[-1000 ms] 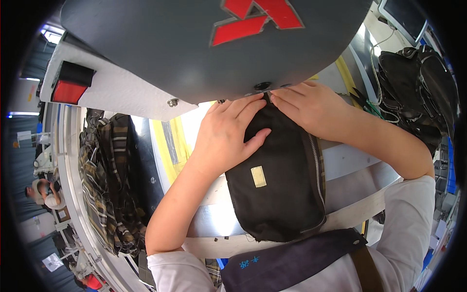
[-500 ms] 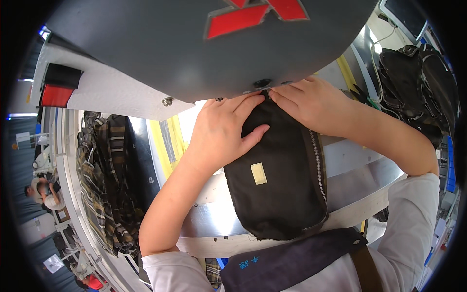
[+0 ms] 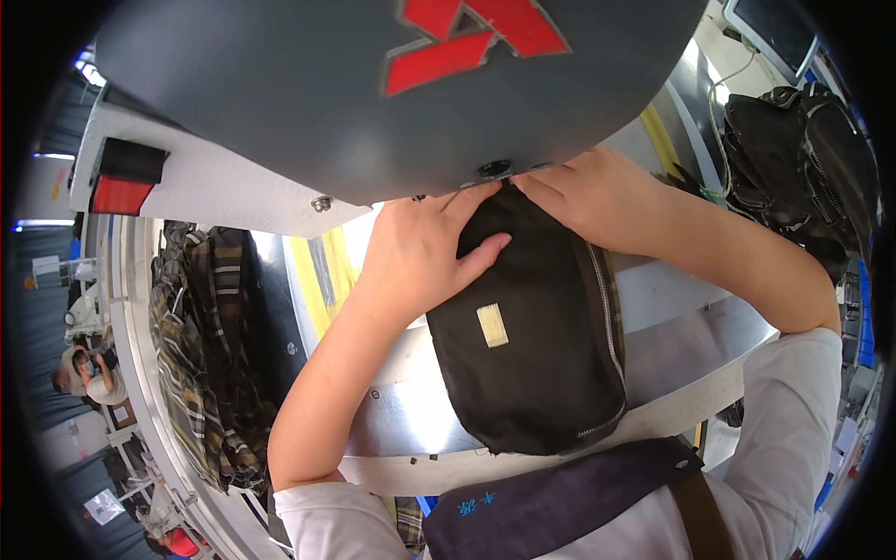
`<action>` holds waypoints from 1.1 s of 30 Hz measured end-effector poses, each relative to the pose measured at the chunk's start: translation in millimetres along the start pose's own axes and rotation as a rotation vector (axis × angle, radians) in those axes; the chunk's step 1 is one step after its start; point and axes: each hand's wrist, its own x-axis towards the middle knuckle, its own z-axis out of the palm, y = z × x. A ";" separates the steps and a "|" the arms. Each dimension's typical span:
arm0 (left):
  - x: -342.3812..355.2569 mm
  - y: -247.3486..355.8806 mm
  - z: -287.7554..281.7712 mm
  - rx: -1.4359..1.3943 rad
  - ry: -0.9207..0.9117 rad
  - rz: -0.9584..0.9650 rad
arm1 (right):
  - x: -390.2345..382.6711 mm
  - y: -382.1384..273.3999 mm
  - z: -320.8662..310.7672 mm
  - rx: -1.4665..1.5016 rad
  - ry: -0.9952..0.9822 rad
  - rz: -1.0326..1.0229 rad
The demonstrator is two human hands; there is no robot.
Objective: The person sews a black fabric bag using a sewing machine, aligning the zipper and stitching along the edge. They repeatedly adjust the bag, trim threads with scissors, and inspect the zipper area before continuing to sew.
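A black fabric piece (image 3: 523, 373) lies lengthwise before me, with a metal zipper (image 3: 605, 317) along its right side and a pale tape patch (image 3: 492, 326) on top. Its far end goes beneath a dark grey machine head (image 3: 280, 112). My left hand (image 3: 415, 238) rests on the piece's upper left, fingers stretched toward the machine and thumb spread on the cloth. At the far right edge, my right hand (image 3: 597, 201) presses its fingers together on the fabric close to the machine. The machine head hides some fingertips of both hands and the spot where the cloth meets it.
Plaid and black fabric pieces (image 3: 210, 364) are heaped at the left. More black zippered pieces (image 3: 793, 168) hang or lie at the far right, below a screen (image 3: 775, 33). Yellow tape strips (image 3: 322, 275) mark the metal table (image 3: 401, 411). Other people (image 3: 93, 373) are in the left background.
The black fabric piece has shifted slightly away from me, farther under the machine head. Both hands move along with it and keep nearly the same pose. My view has tilted slightly.
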 end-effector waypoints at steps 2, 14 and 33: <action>1.6 -2.5 1.4 0.037 0.033 0.004 | 3.1 3.6 0.7 0.009 0.000 0.028; 1.2 -2.9 3.2 0.011 0.062 0.019 | 2.6 2.3 -0.4 0.011 0.005 0.021; -6.4 7.9 9.6 -0.108 0.064 -0.009 | -5.4 -9.1 -10.1 0.026 -0.043 0.035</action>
